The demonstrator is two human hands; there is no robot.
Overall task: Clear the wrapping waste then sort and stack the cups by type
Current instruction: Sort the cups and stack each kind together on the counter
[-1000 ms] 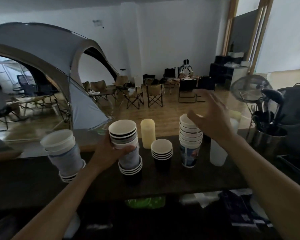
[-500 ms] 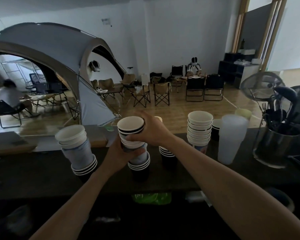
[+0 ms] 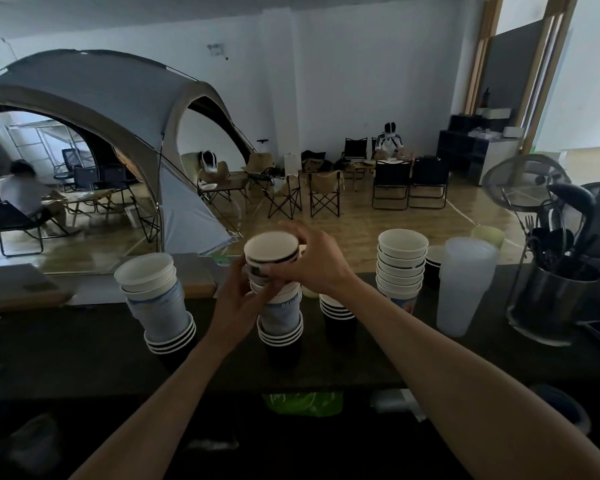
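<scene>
A mixed stack [image 3: 279, 317] of paper cups is set on the dark worktop [image 3: 84, 358]. Black cups with white rims are at its foot, pale blue printed cups sit above them, and white cups with a dark band are at the top. The top cups [image 3: 272, 247] are gripped from the right by the right hand [image 3: 312, 261], with its fingers curled round their rim and wall. The middle of the mixed stack is held by the left hand [image 3: 238, 303], whose fingers and thumb are clamped on it from the left.

Just left of the mixed stack, a leaning stack [image 3: 156, 299] is seen, tilted leftward, white cups over blue over black. Just right of the mixed stack, a short stack of black cups [image 3: 336, 311] is partly hidden by the right forearm. Further right are found a tall stack of white cups [image 3: 400, 265], then frosted plastic cups [image 3: 465, 282], and furthest right a steel utensil pot [image 3: 551, 296]. Below the mixed stack, under the worktop's near edge, a green wrapper [image 3: 302, 401] is seen. Far behind the mixed stack, to the left, a grey tent [image 3: 101, 109] is pitched on the floor.
</scene>
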